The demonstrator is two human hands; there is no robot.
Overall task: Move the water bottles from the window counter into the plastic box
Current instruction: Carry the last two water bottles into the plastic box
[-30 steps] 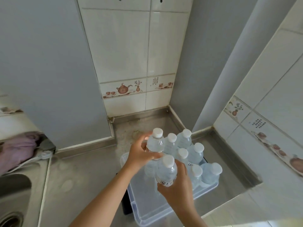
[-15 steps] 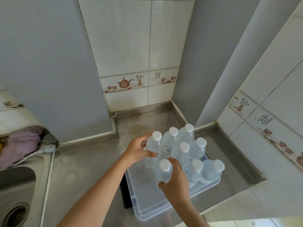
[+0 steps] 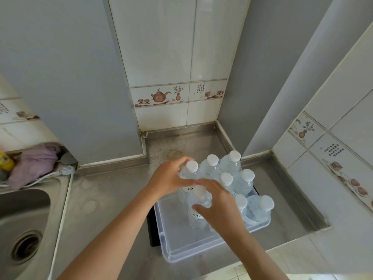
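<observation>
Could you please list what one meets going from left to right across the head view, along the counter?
Yellow bottle → purple cloth → sink → left hand → right hand → plastic box, far right cap → right tiled wall.

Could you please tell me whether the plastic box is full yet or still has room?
Still has room: the plastic box shows bare floor at its near end, with the water bottles crowded toward its far end.
</observation>
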